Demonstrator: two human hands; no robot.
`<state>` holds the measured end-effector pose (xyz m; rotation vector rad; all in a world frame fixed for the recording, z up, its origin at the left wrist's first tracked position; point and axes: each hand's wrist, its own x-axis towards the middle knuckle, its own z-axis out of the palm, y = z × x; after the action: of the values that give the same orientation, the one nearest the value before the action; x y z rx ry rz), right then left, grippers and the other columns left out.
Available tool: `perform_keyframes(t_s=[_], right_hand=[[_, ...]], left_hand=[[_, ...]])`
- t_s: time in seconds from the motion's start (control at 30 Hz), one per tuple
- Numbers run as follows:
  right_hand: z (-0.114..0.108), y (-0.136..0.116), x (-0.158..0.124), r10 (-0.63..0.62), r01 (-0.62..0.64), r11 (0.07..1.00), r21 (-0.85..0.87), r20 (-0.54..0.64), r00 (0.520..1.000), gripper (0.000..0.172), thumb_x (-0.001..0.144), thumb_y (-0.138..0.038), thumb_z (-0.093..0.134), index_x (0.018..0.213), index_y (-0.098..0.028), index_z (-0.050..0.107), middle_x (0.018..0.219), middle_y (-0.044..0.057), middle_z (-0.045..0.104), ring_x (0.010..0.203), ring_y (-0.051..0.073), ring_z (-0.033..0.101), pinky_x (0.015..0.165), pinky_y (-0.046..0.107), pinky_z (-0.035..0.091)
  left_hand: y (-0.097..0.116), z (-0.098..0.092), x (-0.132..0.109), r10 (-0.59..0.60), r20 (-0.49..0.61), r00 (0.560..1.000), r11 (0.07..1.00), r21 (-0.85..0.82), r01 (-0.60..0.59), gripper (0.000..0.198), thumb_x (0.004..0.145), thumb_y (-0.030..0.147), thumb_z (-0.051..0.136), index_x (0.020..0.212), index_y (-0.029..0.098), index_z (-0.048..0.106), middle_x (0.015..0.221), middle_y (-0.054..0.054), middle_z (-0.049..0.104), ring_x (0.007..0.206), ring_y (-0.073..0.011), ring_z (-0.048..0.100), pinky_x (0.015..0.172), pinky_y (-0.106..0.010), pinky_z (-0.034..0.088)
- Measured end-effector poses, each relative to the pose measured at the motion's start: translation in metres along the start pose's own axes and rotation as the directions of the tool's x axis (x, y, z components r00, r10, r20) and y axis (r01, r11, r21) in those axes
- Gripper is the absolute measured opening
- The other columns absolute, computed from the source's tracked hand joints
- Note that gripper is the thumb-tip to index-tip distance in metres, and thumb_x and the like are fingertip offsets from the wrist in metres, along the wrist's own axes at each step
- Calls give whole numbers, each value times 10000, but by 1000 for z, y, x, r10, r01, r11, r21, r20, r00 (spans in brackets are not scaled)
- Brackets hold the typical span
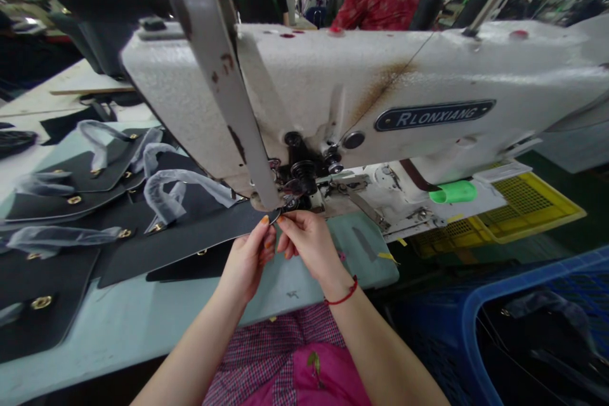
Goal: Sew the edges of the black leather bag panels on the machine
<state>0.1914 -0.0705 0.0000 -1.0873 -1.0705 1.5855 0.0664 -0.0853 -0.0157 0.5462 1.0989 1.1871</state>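
A white sewing machine [304, 82] spans the head view, its needle area low at the centre. Just below that area, my left hand [250, 260] pinches the right end of a black flat panel [181, 238] between thumb and fingers. Close beside it on the right, my right hand [307, 241] is closed at a thin dark curved edge by the same end, its thumb and index finger together. The panel stretches left across the pale green table [137, 304]. A plastic-wrapped handle [185, 184] stands over the panel. The fingertips partly hide the gripped edge.
More black pieces with wrapped handles [66, 238] and gold fittings cover the table's left side. A blue basket [471, 323] holding black items is at lower right, with yellow crates [537, 203] behind. A green spool [453, 192] lies under the machine arm. People sit beyond the machine.
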Motion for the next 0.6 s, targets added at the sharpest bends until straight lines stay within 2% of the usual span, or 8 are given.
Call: perform_keyframes(t_s=[0.1,0.17,0.23,0.33,0.4,0.47,0.53,0.6], right_hand=[[-1,-4,0,6,-9,992,-123,-24,1000,248,866,-365,562,770,-152,645,498,-36,595,344,68,495,363,144,382],[-1,-6,0,-13,2,973,-229,-46,999,217,868,-318,542,747,-157,622,494,-33,590,349,76,509,367,150,389],[-3,-7,-1,-48,26,942,-336,-58,997,190,875,-291,534,756,-167,614,506,-28,599,369,87,531,382,159,395],[-5,-8,-3,-141,80,848,-524,-77,987,158,891,-282,550,788,-187,623,554,-12,631,418,104,561,421,178,388],[-8,-11,-4,-229,107,721,-684,-89,969,106,886,-267,587,823,-197,636,618,7,667,492,125,598,471,197,389],[-10,-14,-6,-320,152,528,-836,-29,947,65,888,-235,607,923,-209,655,734,33,711,608,154,641,536,220,395],[-14,-19,-7,-368,265,288,-920,149,918,160,913,-207,588,1058,-221,653,852,56,731,725,180,661,592,244,395],[-18,-25,-6,-356,390,76,-918,340,870,218,941,-196,556,1140,-224,640,904,65,728,790,193,657,619,265,387]], left_hand=[[-5,-3,-5,110,4,994,988,107,-109,360,749,452,747,681,138,584,576,45,457,502,-62,340,475,-187,297],[-8,-3,-6,169,21,985,974,146,-170,305,738,415,765,812,145,644,651,28,537,537,-72,370,505,-192,310],[-12,-1,-4,191,22,981,970,145,-193,335,727,390,776,946,157,673,723,15,590,551,-74,375,511,-195,302],[-15,3,-1,220,-10,975,969,117,-217,316,719,388,778,907,151,689,650,34,558,518,-71,330,488,-204,261],[-16,5,0,240,-21,971,964,121,-235,289,716,378,779,872,151,690,628,38,552,514,-75,343,489,-208,261],[-17,6,-1,258,-19,966,958,137,-253,276,719,362,777,885,157,697,647,32,578,527,-84,389,505,-210,285],[-17,5,-2,278,-30,960,951,154,-270,269,718,350,776,891,158,705,627,33,576,543,-96,433,522,-212,311],[-17,5,-2,299,-55,953,944,167,-286,262,719,342,773,894,156,713,623,26,584,568,-109,472,539,-215,334]])
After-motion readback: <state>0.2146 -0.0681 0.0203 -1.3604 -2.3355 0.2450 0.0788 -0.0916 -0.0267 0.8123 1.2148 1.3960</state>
